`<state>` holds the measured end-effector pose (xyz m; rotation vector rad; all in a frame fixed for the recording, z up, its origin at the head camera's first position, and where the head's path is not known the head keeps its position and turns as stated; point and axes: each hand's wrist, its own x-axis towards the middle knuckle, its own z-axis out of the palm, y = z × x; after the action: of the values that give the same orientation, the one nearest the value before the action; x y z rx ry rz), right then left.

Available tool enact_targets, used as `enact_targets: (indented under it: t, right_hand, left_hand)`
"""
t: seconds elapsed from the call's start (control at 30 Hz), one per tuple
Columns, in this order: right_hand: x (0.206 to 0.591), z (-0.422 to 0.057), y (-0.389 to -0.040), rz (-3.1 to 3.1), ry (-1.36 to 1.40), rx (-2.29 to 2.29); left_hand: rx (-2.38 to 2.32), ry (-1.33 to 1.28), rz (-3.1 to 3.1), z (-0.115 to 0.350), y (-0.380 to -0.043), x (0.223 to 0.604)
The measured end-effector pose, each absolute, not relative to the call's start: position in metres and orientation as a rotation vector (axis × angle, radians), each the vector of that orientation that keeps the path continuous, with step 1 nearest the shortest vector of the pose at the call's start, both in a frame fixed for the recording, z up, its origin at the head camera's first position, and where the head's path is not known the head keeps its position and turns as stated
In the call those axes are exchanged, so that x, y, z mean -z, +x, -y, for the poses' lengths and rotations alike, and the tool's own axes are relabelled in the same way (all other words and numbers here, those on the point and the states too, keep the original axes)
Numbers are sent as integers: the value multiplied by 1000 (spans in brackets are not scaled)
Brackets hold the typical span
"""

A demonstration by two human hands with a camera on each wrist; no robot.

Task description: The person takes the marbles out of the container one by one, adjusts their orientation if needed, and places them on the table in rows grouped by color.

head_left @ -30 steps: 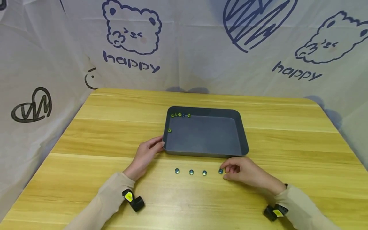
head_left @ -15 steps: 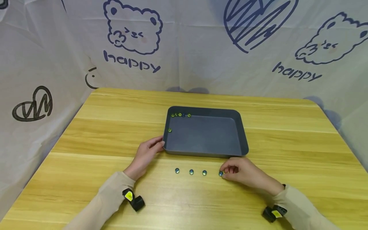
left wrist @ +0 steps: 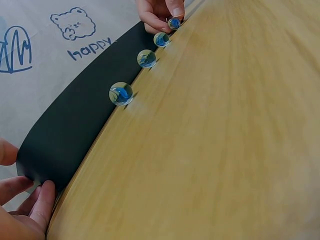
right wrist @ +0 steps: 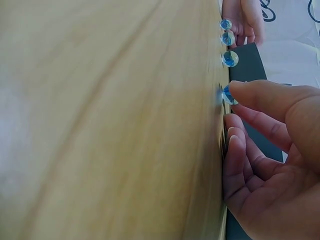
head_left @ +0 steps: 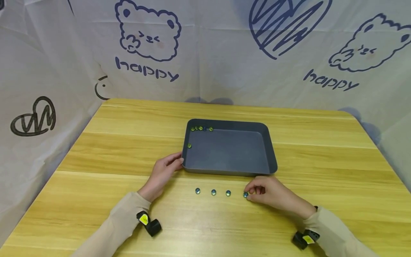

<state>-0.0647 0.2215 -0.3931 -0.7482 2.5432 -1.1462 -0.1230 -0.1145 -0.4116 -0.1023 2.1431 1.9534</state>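
Behind everything hangs a white cloth (head_left: pixel 218 85) with blue bear drawings, a heart and the word "happy", and below it spreads the wood-grained bench (head_left: pixel 106 150). On the bench, around its middle, lies a dark grey rectangular tray (head_left: pixel 231 153), flat, its long axis running left to right, one long wall facing the person. The left hand (head_left: pixel 161 175) rests against the tray's near left corner, fingers extended and touching the outside of the wall. Well apart from it, just in front of the tray's near right corner, the right hand (head_left: pixel 273 192) pinches a blue-and-clear marble (head_left: pixel 245 195) between thumb and forefinger. Each wrist bears a small black camera (head_left: pixel 153 226). Three like marbles (head_left: pixel 213 192) sit spaced out on the bench to the left of the held one, their row parallel to the tray's long axis. Inside the tray, mostly yellow-green marbles (head_left: pixel 200 128) line the far wall towards the left; a single green marble (head_left: pixel 189 145) sits beside the left wall.
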Motion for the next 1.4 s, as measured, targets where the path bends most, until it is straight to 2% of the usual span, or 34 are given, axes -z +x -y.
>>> enact_targets:
  t: [1.07, 1.23, 1.4]
  right_hand:
    - [390, -223, -66, -2519, -690, 1116]
    - [380, -230, -65, -2416, -631, 1138]
    - [353, -242, -66, -2327, -655, 1113]
  left_hand:
    - [-1950, -112, -2140, 114, -123, 410]
    - [-1948, -104, -2143, 115, -123, 409]
    - [-1943, -96, -2142, 116, -123, 409]
